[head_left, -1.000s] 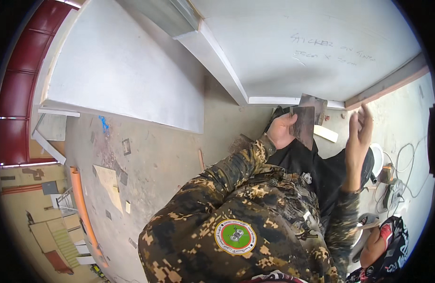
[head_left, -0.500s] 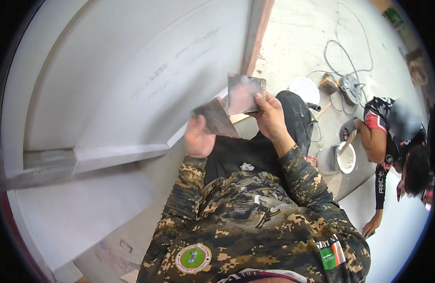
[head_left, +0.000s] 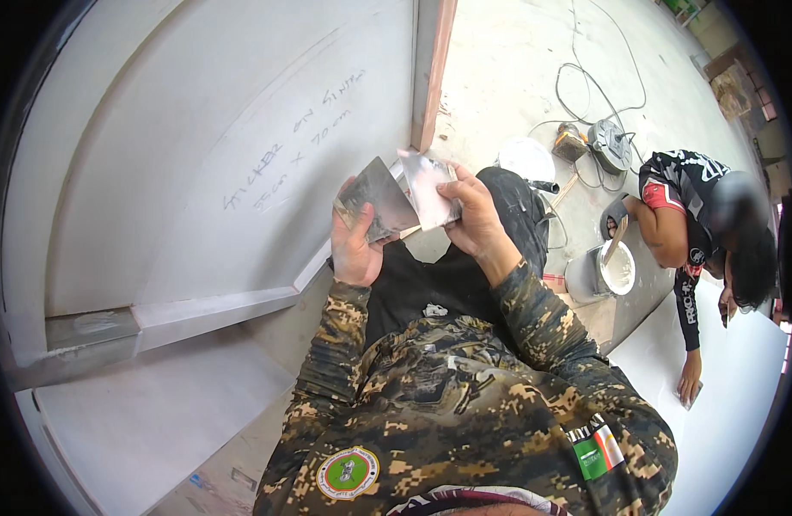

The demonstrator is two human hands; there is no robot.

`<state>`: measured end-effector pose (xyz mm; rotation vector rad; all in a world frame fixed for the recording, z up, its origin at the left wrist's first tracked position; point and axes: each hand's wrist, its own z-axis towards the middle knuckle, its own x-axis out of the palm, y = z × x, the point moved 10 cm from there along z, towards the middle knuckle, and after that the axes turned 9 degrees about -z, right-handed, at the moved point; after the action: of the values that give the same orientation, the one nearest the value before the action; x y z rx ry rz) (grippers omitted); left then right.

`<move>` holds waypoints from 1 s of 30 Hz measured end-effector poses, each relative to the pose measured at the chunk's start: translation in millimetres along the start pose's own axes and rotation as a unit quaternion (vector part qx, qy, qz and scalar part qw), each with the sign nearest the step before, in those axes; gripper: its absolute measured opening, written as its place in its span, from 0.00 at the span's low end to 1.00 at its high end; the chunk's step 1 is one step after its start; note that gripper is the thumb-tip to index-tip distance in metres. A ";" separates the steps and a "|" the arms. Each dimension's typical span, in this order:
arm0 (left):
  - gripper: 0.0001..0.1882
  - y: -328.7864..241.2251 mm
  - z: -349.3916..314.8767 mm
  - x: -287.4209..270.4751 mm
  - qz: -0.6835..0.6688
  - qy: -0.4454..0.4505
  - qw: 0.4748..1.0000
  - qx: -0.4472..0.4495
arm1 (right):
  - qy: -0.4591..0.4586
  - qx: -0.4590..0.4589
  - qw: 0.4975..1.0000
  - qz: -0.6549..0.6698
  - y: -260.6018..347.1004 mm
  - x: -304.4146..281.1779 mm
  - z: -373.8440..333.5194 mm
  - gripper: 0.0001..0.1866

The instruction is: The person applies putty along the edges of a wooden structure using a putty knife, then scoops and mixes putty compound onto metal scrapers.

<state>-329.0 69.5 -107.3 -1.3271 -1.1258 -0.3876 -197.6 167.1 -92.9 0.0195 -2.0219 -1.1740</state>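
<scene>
My left hand [head_left: 354,251] grips a thin, square, grey metal putty scraper [head_left: 375,198] by its lower left edge, thumb across its face. A second flat putty scraper [head_left: 430,185], with a pale pinkish shine on it, is pinched in my right hand [head_left: 478,213], the thumb on top. Both blades are tilted, and their edges meet or nearly meet in front of my lap. Just left of the blades stands a large white panel [head_left: 198,172] with handwriting on it.
To the right is a bucket [head_left: 590,275] of white paste with a wooden stick [head_left: 615,241]. Behind it lie a white lid [head_left: 526,159], a cable reel [head_left: 609,146] and looping cord. A co-worker [head_left: 671,206] bends over a white sheet [head_left: 714,370], one hand on it.
My left hand has turned its scraper more upright and slightly up; the right scraper has tilted. The whole view has shifted a little, and the co-worker's hand has moved along the sheet.
</scene>
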 end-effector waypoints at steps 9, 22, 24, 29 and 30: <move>0.23 -15.4 -17.6 12.1 0.066 0.071 0.988 0.116 | -0.119 -0.139 0.977 -0.109 8.1 -46.4 -4.3 0.24; 0.17 -53.8 -33.7 13.0 0.305 -0.055 0.898 0.314 | 0.044 -0.379 0.546 -0.746 -18.5 61.9 -92.2 0.40; 0.17 -50.6 -35.7 14.5 0.328 -0.054 0.891 0.308 | 0.032 -0.392 0.553 -0.734 -17.7 58.1 -93.0 0.38; 0.18 -35.2 -45.5 15.8 0.404 -0.022 0.877 0.259 | 0.021 -0.417 0.543 -0.729 -5.9 53.7 -90.3 0.37; 0.18 -36.1 -50.2 16.8 0.404 -0.020 0.877 0.259 | 0.031 -0.425 0.536 -0.729 -2.4 55.2 -91.2 0.37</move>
<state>-328.4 20.8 -65.7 -1.1913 -0.5511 0.5327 -179.4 78.6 -36.4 1.4539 -0.7123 -2.9221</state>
